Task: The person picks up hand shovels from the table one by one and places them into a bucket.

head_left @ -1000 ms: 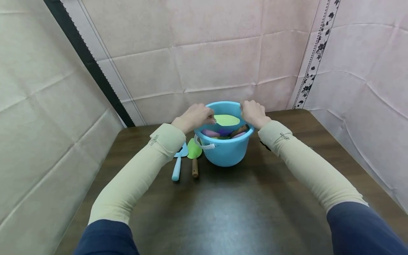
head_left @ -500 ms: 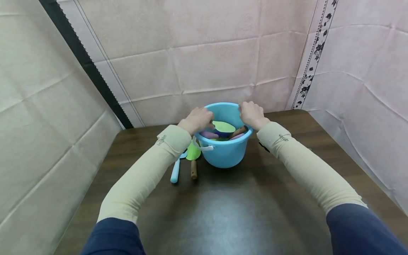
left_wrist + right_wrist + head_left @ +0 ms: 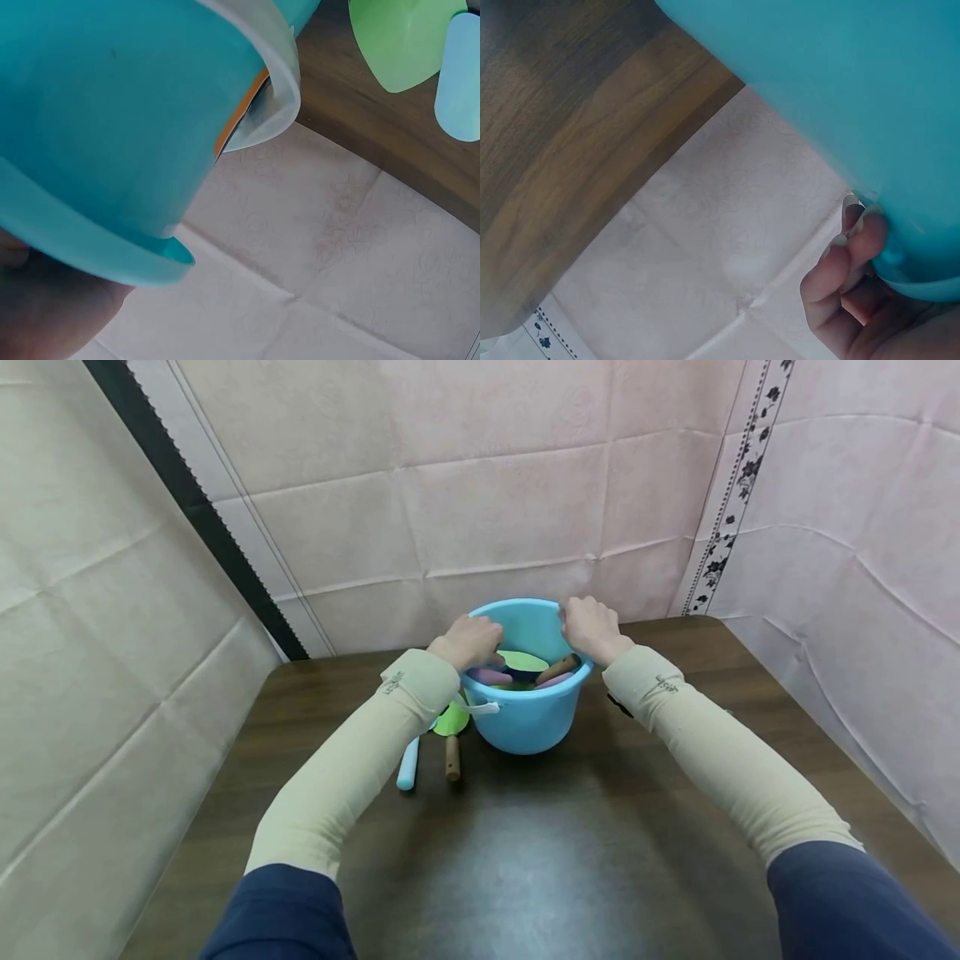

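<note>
Light blue throughout, the bucket [image 3: 528, 722] appears to stand upright on the worktop [image 3: 525, 860], near its far edge, with a brown handle [image 3: 560, 669] among its contents. Grip status: the left hand [image 3: 468, 642] and right hand [image 3: 590, 627] hold opposite sides of the rim — right fingers curled beneath it, left fingertips hidden. Apply equal force to both sides and hold the rim level. Leave clearance from the green shovel [image 3: 452, 720] just beside it — contact could drag the blade.
</note>
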### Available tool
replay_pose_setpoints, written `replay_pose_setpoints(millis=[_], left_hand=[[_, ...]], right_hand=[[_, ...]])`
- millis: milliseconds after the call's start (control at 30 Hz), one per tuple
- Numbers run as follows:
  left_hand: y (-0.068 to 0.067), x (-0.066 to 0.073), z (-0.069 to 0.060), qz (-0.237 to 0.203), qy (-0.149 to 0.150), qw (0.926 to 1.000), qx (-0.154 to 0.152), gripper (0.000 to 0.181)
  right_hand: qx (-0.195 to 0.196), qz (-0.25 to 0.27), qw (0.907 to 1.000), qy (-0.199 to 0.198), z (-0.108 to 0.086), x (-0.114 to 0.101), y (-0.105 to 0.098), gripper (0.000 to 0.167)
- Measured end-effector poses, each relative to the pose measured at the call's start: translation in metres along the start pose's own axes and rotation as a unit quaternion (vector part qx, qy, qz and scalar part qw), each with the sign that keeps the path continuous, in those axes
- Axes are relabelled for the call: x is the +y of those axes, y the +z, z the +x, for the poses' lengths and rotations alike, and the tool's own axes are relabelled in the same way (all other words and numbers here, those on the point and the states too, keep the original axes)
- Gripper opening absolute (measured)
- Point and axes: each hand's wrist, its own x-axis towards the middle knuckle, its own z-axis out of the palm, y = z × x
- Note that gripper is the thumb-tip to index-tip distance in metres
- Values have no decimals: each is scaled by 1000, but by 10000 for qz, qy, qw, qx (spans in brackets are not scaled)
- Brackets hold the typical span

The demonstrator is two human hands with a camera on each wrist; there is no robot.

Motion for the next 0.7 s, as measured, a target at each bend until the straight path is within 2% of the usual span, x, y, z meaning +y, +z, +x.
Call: replay_pose_setpoints(millis=[167,467,700], left_hand=[[2,0,3,-121,-50,9998,-152,35],[-1,4,4,-123,-216,9992,-314,24],[1,8,4,-342,-254,9974,-585,26]], right_hand=[[-23,23,10000,-14,1,1,1,23],[-19,46,10000,-5,1,0,-2,22],[-8,81,10000,-30,0,1,-1,26]])
